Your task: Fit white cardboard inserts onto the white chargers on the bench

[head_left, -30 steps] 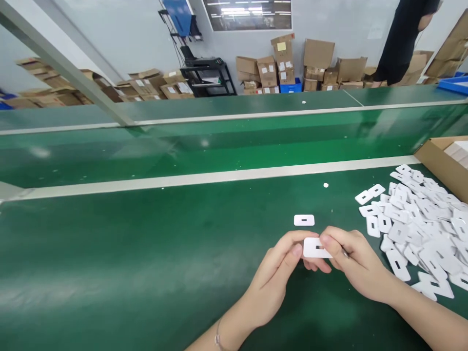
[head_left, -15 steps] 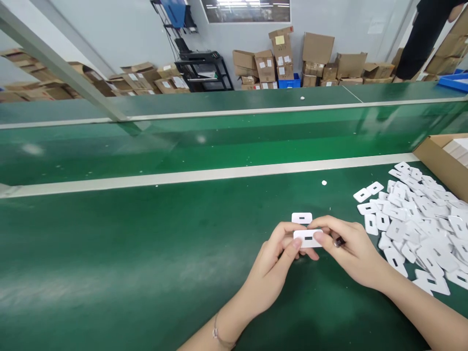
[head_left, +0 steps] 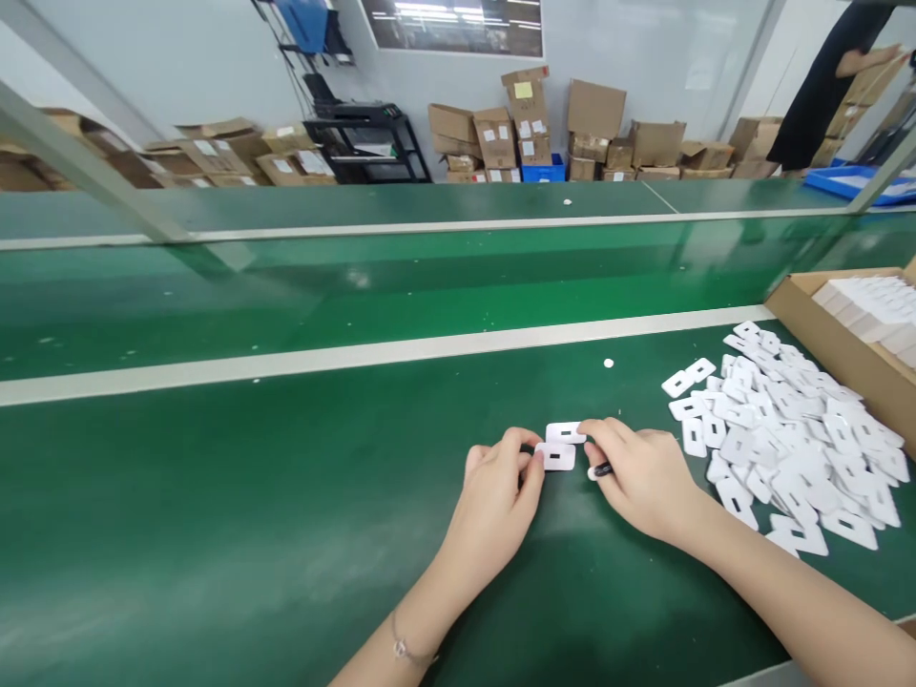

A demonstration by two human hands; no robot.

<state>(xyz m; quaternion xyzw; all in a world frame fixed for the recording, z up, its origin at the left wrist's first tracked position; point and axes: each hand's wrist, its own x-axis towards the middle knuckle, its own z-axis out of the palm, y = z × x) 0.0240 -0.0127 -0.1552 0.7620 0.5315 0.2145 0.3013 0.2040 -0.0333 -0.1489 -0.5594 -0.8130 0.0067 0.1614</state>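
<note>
My left hand (head_left: 493, 496) pinches the left edge of a small white slotted plate (head_left: 558, 457) that lies on the green table (head_left: 286, 496). A second, similar white plate (head_left: 565, 432) lies just behind it, touching it or nearly so. My right hand (head_left: 636, 472) is curled beside both plates. Its forefinger reaches the right end of the farther plate, and a small dark object (head_left: 602, 469) sits gripped under its fingers.
A heap of several white slotted plates (head_left: 780, 439) spreads to the right of my hands. A cardboard box (head_left: 837, 348) with stacked white parts stands at the far right. Behind runs a green conveyor (head_left: 358, 286). A person in black (head_left: 816, 105) stands among cartons.
Both hands have lowered the held plate from just above the table down onto it, next to the plate lying there. The right hand has let go of that plate.
</note>
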